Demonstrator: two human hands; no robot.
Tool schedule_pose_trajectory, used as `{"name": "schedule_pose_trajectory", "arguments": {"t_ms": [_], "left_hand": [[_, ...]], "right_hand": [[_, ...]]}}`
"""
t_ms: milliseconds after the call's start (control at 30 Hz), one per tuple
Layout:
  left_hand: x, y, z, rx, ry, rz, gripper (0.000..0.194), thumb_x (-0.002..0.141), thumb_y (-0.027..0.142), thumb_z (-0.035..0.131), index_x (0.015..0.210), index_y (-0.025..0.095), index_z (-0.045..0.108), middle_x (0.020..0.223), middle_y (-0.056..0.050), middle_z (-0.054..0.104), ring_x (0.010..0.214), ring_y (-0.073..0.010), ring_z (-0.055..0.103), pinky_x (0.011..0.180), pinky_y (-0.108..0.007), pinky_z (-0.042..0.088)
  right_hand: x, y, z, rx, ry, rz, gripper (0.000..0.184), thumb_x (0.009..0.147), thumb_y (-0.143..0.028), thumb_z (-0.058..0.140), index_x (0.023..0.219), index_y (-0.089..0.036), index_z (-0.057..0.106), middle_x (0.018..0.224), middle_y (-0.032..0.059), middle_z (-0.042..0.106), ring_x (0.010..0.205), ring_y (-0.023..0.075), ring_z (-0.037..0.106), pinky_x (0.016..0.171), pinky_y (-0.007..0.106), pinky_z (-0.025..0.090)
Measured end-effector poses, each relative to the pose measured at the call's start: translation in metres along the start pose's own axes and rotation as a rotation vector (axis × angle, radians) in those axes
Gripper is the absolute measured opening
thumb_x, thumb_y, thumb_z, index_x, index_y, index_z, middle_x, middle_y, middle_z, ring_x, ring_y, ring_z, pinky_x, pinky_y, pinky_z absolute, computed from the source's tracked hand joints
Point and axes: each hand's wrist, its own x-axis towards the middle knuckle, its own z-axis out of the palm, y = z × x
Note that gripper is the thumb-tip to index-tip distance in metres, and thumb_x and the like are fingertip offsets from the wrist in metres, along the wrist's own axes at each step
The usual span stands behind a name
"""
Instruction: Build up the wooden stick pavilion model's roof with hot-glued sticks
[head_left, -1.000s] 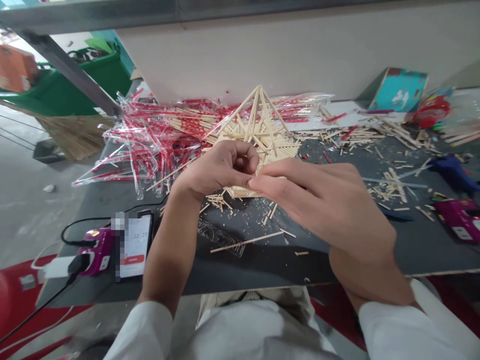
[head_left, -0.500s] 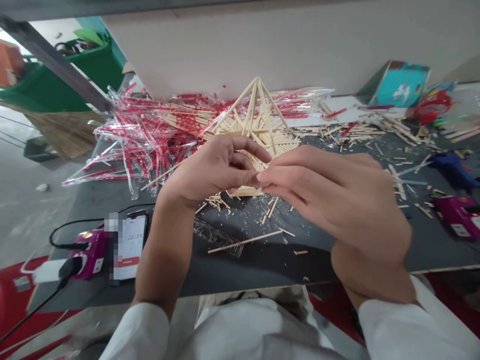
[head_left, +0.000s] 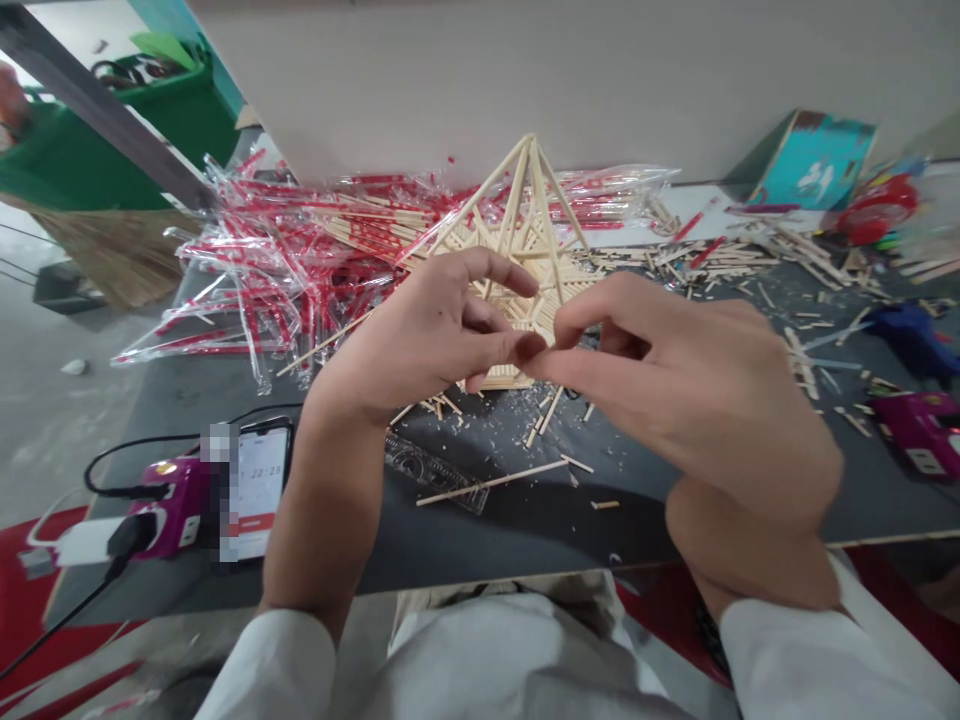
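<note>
My left hand (head_left: 427,335) is raised over the table, its fingers curved and apart. The thumb tip meets the thumb tip of my right hand (head_left: 675,390). The right index finger is bent, with a small gap between it and the thumb; the other right fingers are curled and partly hidden. I see nothing held in either hand. Just behind the hands stands a pointed frame of pale wooden sticks (head_left: 531,195) on a base of closely laid sticks. My hands cover part of this base.
Sticks in red and clear wrappers (head_left: 300,250) pile up at the back left. A clear ruler (head_left: 435,470) lies under a loose stick (head_left: 517,480). A phone (head_left: 259,490) and a purple power socket (head_left: 169,510) are at left. Stick offcuts (head_left: 690,265) and a blue glue gun (head_left: 911,335) lie right.
My right index finger has lifted off the thumb, opening a gap between them. The right hand has shifted slightly right, while the left hand stays nearly in place. The view has tilted slightly.
</note>
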Motion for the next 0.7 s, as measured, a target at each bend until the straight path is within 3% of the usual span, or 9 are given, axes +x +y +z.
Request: {"name": "schedule_pose_trajectory", "arguments": {"t_ms": [167,267,367,433,567,700], "left_hand": [[-0.003,0.004,-0.001,0.081,0.025,0.0,0.016,0.1,0.027,0.068,0.114,0.02,0.067,0.054,0.007,0.057,0.035,-0.0033,0.04,0.035,-0.017,0.022],[-0.007,0.006,-0.005,0.129,0.071,0.032,0.016,0.102,0.032,0.067,0.111,0.019,0.071,0.053,0.006,0.06,0.032,-0.0018,0.03,0.034,-0.019,0.014],[-0.01,0.003,-0.016,0.143,0.235,0.1,0.021,0.103,0.036,0.067,0.113,0.019,0.072,0.074,0.0,0.076,0.035,-0.0002,0.032,0.035,-0.019,0.018],[-0.011,-0.001,-0.026,0.137,0.363,0.182,0.023,0.103,0.04,0.067,0.113,0.02,0.072,0.077,-0.001,0.077,0.036,-0.0017,0.036,0.036,-0.021,0.022],[-0.011,-0.01,-0.043,0.213,0.531,0.263,0.022,0.097,0.047,0.074,0.103,0.027,0.074,0.075,0.0,0.077,0.039,-0.0079,0.041,0.037,-0.029,0.027],[-0.006,-0.019,-0.047,0.292,0.53,0.235,0.023,0.097,0.05,0.072,0.106,0.029,0.073,0.083,0.001,0.08,0.049,-0.0101,0.048,0.046,-0.031,0.038]], "right_hand": [[0.002,0.001,0.002,0.019,0.006,0.003,0.015,0.094,-0.025,0.075,0.094,-0.026,0.06,0.08,-0.0087,0.069,0.057,0.0077,0.053,0.062,0.028,0.041],[0.005,0.001,0.001,-0.081,0.052,-0.147,0.011,0.102,-0.026,0.066,0.091,-0.025,0.064,0.092,-0.0026,0.075,0.079,0.0141,0.066,0.072,0.031,0.048],[0.009,0.004,-0.001,-0.207,0.066,-0.319,0.02,0.105,-0.021,0.058,0.088,-0.026,0.068,0.106,0.0011,0.077,0.112,0.0234,0.067,0.092,0.04,0.051],[0.01,0.006,-0.002,-0.212,0.045,-0.318,0.02,0.106,-0.02,0.056,0.094,-0.027,0.07,0.11,0.0005,0.077,0.125,0.0272,0.063,0.103,0.048,0.049],[0.012,0.01,0.001,-0.176,0.068,-0.293,0.02,0.107,-0.019,0.053,0.106,-0.029,0.069,0.112,-0.0016,0.078,0.13,0.0267,0.063,0.111,0.054,0.044],[0.017,0.014,0.01,-0.2,0.075,-0.249,0.021,0.107,-0.023,0.052,0.111,-0.032,0.072,0.11,0.0012,0.077,0.128,0.0305,0.062,0.111,0.062,0.041]]}}
